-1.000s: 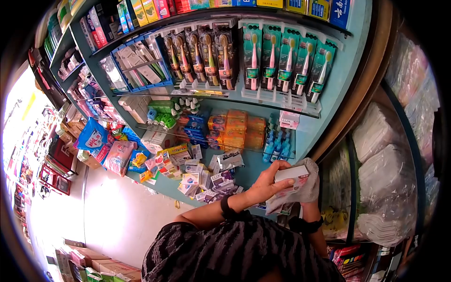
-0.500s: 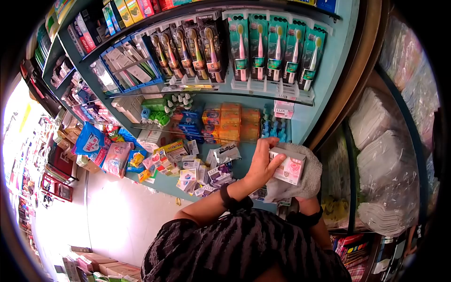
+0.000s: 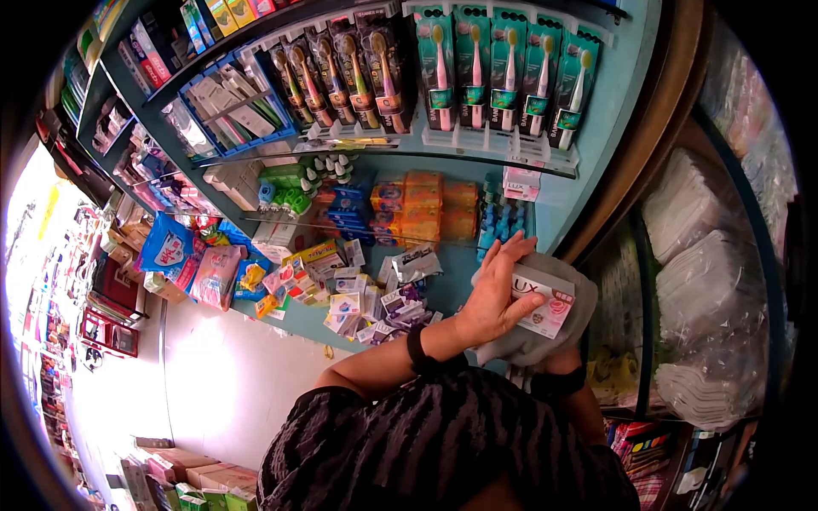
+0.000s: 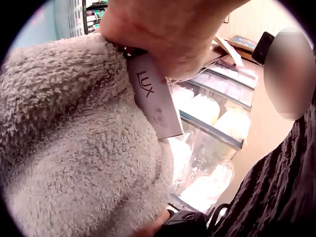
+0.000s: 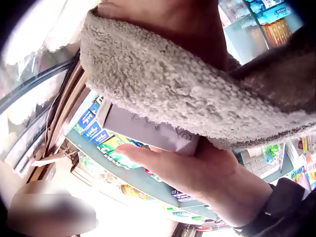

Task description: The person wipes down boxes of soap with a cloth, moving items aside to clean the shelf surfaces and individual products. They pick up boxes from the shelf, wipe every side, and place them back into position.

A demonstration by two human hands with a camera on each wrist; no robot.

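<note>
We see harsh white glare flooding the head view's left side, while its round edges bend and fall to black (both wrist views blow out to white in patches).

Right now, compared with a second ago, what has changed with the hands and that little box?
The box has turned: its narrow side faced up before, and now the broad face with "LUX" and a rose does. The left hand's fingers, bent around it earlier, have straightened, its thumb over the box. Nothing was let go. The grey cloth still covers the right hand; the heaped cartons look unmoved.
</note>
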